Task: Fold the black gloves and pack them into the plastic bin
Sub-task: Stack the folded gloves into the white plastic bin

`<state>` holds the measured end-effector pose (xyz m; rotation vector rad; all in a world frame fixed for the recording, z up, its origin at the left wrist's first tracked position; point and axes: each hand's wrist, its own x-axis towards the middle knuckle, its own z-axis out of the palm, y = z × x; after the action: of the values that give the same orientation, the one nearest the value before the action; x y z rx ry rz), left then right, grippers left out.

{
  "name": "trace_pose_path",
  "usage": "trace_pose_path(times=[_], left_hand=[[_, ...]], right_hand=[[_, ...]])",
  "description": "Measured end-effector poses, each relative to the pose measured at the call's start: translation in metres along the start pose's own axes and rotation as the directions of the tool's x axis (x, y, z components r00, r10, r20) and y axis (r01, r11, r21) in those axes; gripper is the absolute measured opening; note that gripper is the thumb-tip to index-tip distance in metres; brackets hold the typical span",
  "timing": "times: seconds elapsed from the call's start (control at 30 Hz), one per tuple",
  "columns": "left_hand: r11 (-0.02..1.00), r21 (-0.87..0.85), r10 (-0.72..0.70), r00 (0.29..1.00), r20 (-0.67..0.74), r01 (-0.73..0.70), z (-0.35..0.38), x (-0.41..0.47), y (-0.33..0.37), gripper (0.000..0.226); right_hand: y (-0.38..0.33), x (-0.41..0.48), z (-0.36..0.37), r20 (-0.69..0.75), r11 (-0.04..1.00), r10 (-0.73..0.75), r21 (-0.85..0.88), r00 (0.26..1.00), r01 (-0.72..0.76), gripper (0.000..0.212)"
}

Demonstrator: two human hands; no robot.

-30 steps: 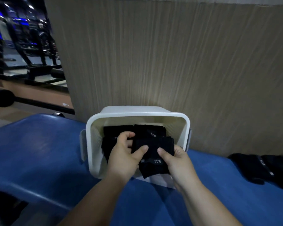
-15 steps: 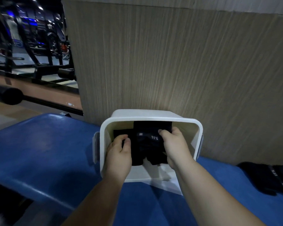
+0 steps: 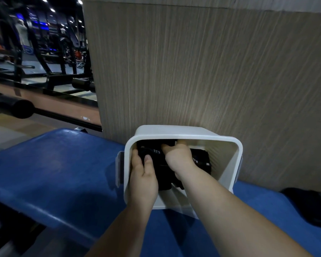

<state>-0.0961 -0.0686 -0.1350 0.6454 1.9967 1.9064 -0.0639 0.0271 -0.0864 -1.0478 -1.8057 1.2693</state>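
A white plastic bin [image 3: 228, 145] stands on the blue padded bench [image 3: 54, 167] against a wood-grain wall. Folded black gloves [image 3: 161, 175] with small white lettering fill its inside. Both my hands are down in the bin. My left hand [image 3: 144, 175] grips the left edge of the folded glove, thumb on top. My right hand [image 3: 178, 156] reaches deeper, its fingers curled over the glove's far part near the bin's back wall. More folded gloves [image 3: 202, 161] show to the right of my right wrist.
A loose pile of black gloves [image 3: 311, 203] lies on the bench at the far right. The wood-grain wall [image 3: 202, 71] rises right behind the bin. Gym machines and a dark bar [image 3: 22, 108] stand at the left beyond the bench edge.
Both hands have pushed the folded glove from the bin's front rim down and back into the bin. The right hand has moved deepest, toward the back wall.
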Motion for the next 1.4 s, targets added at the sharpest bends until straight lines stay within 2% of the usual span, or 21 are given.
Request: trace_pose_path(times=[0.1, 0.2, 0.27, 0.37, 0.47, 0.57, 0.6, 0.67, 0.73, 0.87, 1.13, 1.23, 1.3, 1.4], left_hand=[[0.999, 0.025, 0.045, 0.999, -0.018, -0.044, 0.000, -0.001, -0.001, 0.054], [0.995, 0.020, 0.103, 0.994, -0.024, -0.103, -0.001, -0.003, 0.002, 0.053], [0.995, 0.018, 0.094, 0.996, -0.002, -0.094, -0.001, -0.002, 0.003, 0.053], [0.998, 0.038, 0.043, 0.997, 0.059, -0.045, -0.002, 0.000, 0.001, 0.052], [0.999, 0.032, 0.025, 0.995, 0.095, -0.028, -0.001, 0.002, 0.000, 0.051], [0.998, 0.054, 0.009, 0.997, 0.080, -0.014, -0.002, 0.004, -0.004, 0.050], [0.999, 0.052, 0.008, 0.998, 0.069, -0.012, -0.002, 0.005, -0.004, 0.051], [0.999, 0.022, 0.033, 0.998, 0.054, -0.034, -0.002, 0.003, -0.004, 0.056], [0.997, 0.011, 0.075, 0.996, 0.052, -0.076, -0.002, 0.002, -0.004, 0.059], [0.990, 0.075, 0.113, 0.993, 0.041, -0.116, 0.000, 0.004, -0.006, 0.063], [0.972, 0.105, 0.208, 0.977, 0.049, -0.212, 0.005, 0.000, -0.002, 0.073], [0.966, 0.096, 0.236, 0.971, 0.046, -0.239, 0.004, 0.003, -0.004, 0.073], [0.971, 0.078, 0.225, 0.973, 0.042, -0.228, 0.003, 0.004, -0.005, 0.071], [0.980, 0.047, 0.193, 0.981, 0.004, -0.193, 0.004, 0.005, -0.006, 0.065]], right_hand=[[-0.003, 0.000, 0.003, 0.005, 0.999, 0.024, 0.033, 1.000, -0.024, 0.023], [-0.005, -0.003, 0.006, 0.041, 0.963, 0.095, 0.249, 0.995, -0.102, 0.031], [-0.004, -0.002, 0.003, 0.042, 0.928, 0.102, 0.355, 0.994, -0.111, 0.034], [-0.007, 0.000, -0.004, 0.058, 0.892, 0.129, 0.429, 0.990, -0.142, 0.025], [-0.012, 0.000, -0.007, 0.086, 0.894, 0.147, 0.415, 0.985, -0.170, 0.013], [-0.016, -0.001, -0.003, 0.131, 0.923, 0.165, 0.328, 0.977, -0.200, 0.011], [-0.016, 0.000, -0.001, 0.131, 0.946, 0.159, 0.263, 0.978, -0.189, 0.013], [-0.016, 0.003, 0.003, 0.111, 0.991, 0.131, 0.025, 0.985, -0.135, 0.019], [-0.016, 0.005, 0.004, 0.078, 0.973, 0.116, -0.210, 0.990, -0.097, 0.022], [-0.017, 0.004, -0.001, 0.010, 0.899, 0.116, -0.427, 0.993, -0.101, 0.018], [-0.017, -0.003, 0.003, -0.024, 0.818, -0.012, -0.575, 1.000, -0.004, 0.017], [-0.013, -0.005, 0.002, -0.048, 0.805, -0.076, -0.593, 0.996, 0.033, 0.028], [-0.010, -0.006, 0.001, -0.036, 0.789, -0.143, -0.607, 0.989, 0.092, 0.031], [-0.003, -0.005, -0.002, 0.044, 0.712, -0.289, -0.658, 0.956, 0.245, 0.035]])
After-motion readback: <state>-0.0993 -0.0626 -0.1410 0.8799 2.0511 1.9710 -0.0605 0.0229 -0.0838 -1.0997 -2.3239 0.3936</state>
